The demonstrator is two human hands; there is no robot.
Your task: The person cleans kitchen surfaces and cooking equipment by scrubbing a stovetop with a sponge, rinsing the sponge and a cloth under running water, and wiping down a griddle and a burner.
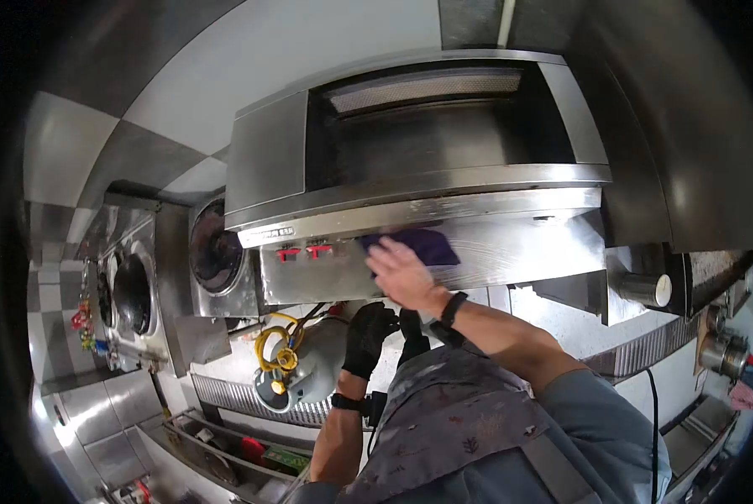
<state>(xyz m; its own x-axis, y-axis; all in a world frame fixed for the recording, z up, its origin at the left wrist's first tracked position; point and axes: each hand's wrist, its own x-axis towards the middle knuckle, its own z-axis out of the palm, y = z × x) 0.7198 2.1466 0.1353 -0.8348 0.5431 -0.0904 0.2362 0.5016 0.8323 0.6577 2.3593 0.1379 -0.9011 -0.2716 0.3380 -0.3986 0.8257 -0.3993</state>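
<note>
My right hand (403,273), bare with a dark band at the wrist, presses a dark purple cloth (431,246) against the stainless steel front panel (511,252) of a grill oven. Wiped streaks show on the metal to the right of the cloth. My left hand (366,338) wears a black glove and sits low in front of my apron, below the panel. Its fingers are curled, and what they hold, if anything, is hidden. Two red knobs (317,250) stick out of the panel to the left of the cloth.
A gas cylinder (309,370) with a coiled yellow hose (269,349) stands beside my left forearm. Wok burners (133,294) are at the left. A drain grate (653,349) runs along the floor. Metal pots (723,353) stand at the right.
</note>
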